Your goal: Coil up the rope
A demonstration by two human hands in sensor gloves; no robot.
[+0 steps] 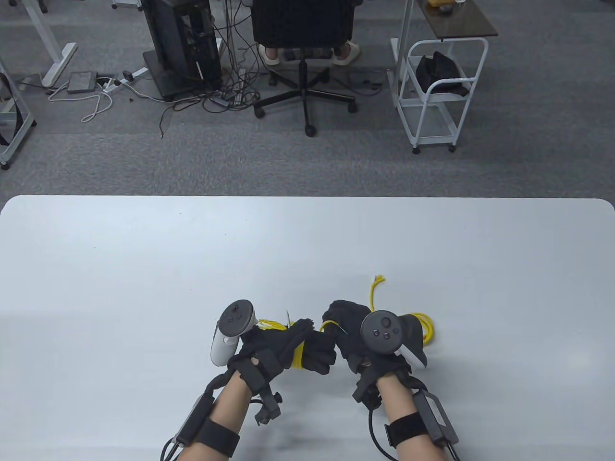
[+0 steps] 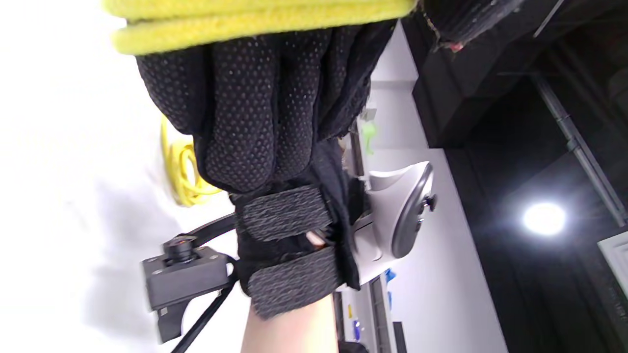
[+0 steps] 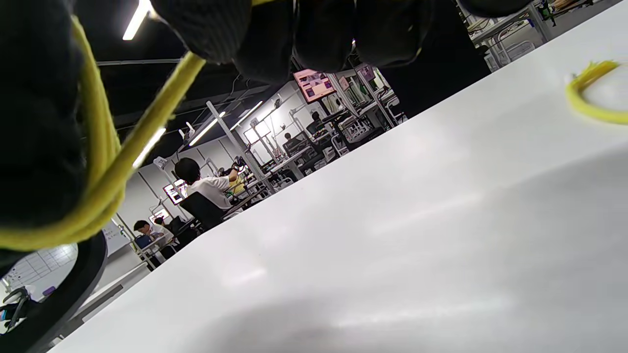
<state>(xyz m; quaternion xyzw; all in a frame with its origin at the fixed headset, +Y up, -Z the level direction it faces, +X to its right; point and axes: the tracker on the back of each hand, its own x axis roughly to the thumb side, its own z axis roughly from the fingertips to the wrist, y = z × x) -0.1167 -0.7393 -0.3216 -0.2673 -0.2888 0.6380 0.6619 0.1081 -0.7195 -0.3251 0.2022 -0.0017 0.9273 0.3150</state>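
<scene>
Yellow rope point(image 1: 299, 356) is wound in turns around the left hand point(image 1: 288, 348), which serves as a spool near the worktop's point(image 1: 144, 269) front edge. The right hand point(image 1: 350, 331) pinches the strand taut between them; loose rope trails beside it.

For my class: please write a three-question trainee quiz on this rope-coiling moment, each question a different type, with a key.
1. True or false: the yellow rope is wound around the left hand.
2. Multiple choice: the frayed rope end lies A) on the white table, B) on the floor, C) in the left hand's grip.
3. Fill in: the right hand holds the rope between the two ____.

Key: 1 true; 2 A; 3 hands.
</scene>
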